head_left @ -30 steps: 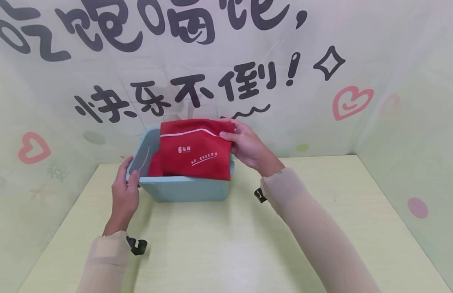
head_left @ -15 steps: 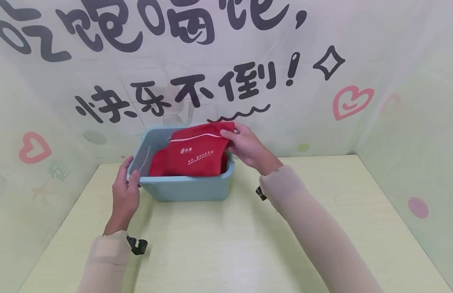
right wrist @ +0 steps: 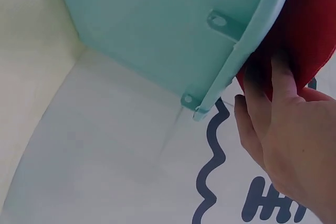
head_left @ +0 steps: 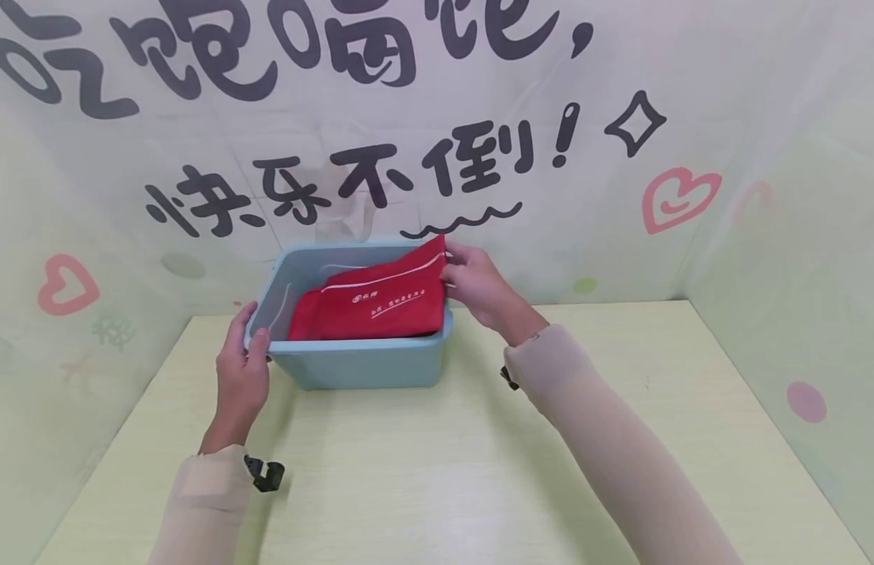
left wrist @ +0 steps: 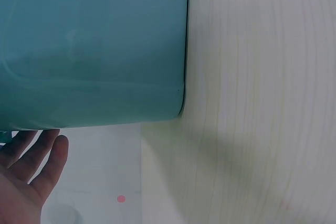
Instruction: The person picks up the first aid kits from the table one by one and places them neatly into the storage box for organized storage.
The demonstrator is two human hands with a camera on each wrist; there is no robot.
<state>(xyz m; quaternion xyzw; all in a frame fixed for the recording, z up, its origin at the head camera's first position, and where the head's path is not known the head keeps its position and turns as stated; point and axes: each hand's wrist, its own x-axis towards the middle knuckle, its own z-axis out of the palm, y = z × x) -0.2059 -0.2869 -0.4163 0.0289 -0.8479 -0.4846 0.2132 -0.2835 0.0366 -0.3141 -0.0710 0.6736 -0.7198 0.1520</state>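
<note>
A light blue plastic bin [head_left: 359, 365] stands at the back of the table, with a folded red cloth [head_left: 380, 310] lying inside it. White piping and small white print run across the cloth, and its right corner rises above the rim. My left hand [head_left: 242, 373] grips the bin's front left corner, the thumb on the rim; in the left wrist view its fingers [left wrist: 51, 166] reach along the bin's side. At the right end, my right hand [head_left: 479, 290] holds the raised edge of the cloth. The right wrist view shows its fingers against the red fabric [right wrist: 310, 30], the thumb mostly hidden.
The pale wooden table [head_left: 437, 471] extends in front of the bin and to both sides. Close behind it hangs a white backdrop [head_left: 733, 102] with large dark lettering and pink hearts. Similar panels stand left and right. Each wrist carries a small black clip [head_left: 266, 473].
The red cloth has come down from in front of the bin's rim and now lies inside, its right corner still raised. My right hand moved slightly with it; my left hand stayed put.
</note>
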